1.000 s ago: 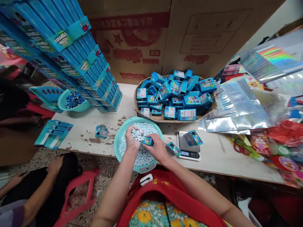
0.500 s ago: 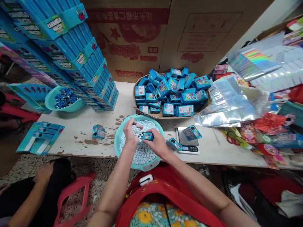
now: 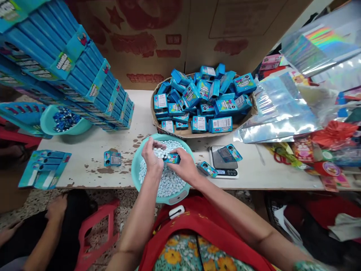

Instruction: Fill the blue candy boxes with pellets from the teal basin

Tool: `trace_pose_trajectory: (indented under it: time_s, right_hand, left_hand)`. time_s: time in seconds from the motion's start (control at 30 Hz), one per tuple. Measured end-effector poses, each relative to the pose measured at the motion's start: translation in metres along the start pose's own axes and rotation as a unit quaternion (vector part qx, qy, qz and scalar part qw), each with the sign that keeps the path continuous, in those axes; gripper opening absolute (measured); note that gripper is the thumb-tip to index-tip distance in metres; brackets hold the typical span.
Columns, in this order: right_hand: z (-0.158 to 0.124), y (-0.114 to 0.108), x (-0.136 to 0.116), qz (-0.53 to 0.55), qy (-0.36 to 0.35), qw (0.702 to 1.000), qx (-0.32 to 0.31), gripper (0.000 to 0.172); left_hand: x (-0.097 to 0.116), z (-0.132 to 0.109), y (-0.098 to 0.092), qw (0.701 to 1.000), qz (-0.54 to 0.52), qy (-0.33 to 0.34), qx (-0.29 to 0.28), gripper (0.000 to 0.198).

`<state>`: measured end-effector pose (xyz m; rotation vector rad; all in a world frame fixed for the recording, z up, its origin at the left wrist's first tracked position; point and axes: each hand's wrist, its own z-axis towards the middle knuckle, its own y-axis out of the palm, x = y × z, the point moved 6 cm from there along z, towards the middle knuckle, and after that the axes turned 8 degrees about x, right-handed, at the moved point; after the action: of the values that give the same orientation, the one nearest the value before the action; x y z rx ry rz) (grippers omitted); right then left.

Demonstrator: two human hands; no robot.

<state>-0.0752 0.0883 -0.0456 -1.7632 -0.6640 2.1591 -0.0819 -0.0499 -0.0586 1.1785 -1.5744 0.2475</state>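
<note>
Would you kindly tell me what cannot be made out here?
In the head view:
How full the small box is: its sides and the right hand hide this.
Bottom of bowl: hidden by white pieces and left hand.
Scale reading: too small, blurred.
Top of box stack: cut off by upper edge.

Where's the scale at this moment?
In the head view, the scale sits on the table right of the bowl, with a blue pack on it.
</note>
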Motion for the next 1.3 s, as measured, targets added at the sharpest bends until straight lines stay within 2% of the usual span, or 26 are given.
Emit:
trace_pose_trajectory:
  time_s: [0.17,0.33,0.47,0.53,0.67,0.77,0.9,0.97,1.0,1.03,1.07,1.17,1.23,1.3]
  right_hand:
    - [0.005,-0.006,0.01,0.003,0.024,1.0,-0.006,0.028]
    - [0.004,-0.013,0.015,0.027,0.05,0.998,-0.006,0.027]
    - [0.002,-0.016,0.014,0.048,0.034,0.998,0.006,0.029]
    - [0.001,-0.014,0.017,0.061,0.029,0.998,0.012,0.029]
    - [0.001,-0.005,0.029,0.089,0.062,0.994,0.014,0.026]
    - [0.002,-0.003,0.029,0.111,0.056,0.992,0.015,0.028]
    - [-0.003,-0.013,0.022,0.168,0.052,0.984,0.028,0.03]
    - [-0.01,-0.019,0.02,0.202,0.047,0.978,0.032,0.033]
    - [-0.014,-0.021,0.022,0.21,0.05,0.976,0.033,0.033]
    - [-0.019,-0.023,0.024,0.211,0.059,0.975,0.034,0.033]
    - [-0.025,-0.025,0.027,0.207,0.068,0.975,0.035,0.033]
    - [-0.04,-0.031,0.033,0.197,0.08,0.977,0.029,0.032]
    - [-0.048,-0.036,0.035,0.193,0.087,0.977,0.029,0.031]
    - [-0.053,-0.041,0.039,0.183,0.105,0.977,0.035,0.032]
  left_hand:
    - [-0.01,-0.002,0.008,0.999,0.021,-0.035,-0.021,0.035]
    - [-0.008,-0.012,0.017,0.997,0.053,-0.003,-0.061,0.038]
    - [-0.006,-0.018,0.022,0.993,0.044,0.032,-0.102,0.034]
    - [-0.009,-0.017,0.022,0.992,0.05,0.05,-0.105,0.033]
    - [-0.018,-0.016,0.02,0.992,0.079,0.05,-0.088,0.031]
    - [-0.012,-0.016,0.02,0.992,0.063,0.044,-0.098,0.033]
    - [0.0,-0.001,0.011,0.995,0.026,0.012,-0.093,0.036]
    - [-0.005,0.018,-0.001,0.994,0.075,0.032,-0.069,0.038]
    - [-0.013,0.028,-0.005,0.987,0.135,0.058,-0.063,0.036]
    - [-0.023,0.038,-0.008,0.97,0.216,0.093,-0.068,0.034]
    - [-0.036,0.045,-0.008,0.938,0.308,0.134,-0.084,0.03]
    - [-0.081,0.048,-0.001,0.784,0.548,0.246,-0.154,0.024]
    - [-0.104,0.04,0.002,0.699,0.633,0.275,-0.186,0.029]
    - [-0.115,0.031,0.0,0.657,0.665,0.278,-0.22,0.03]
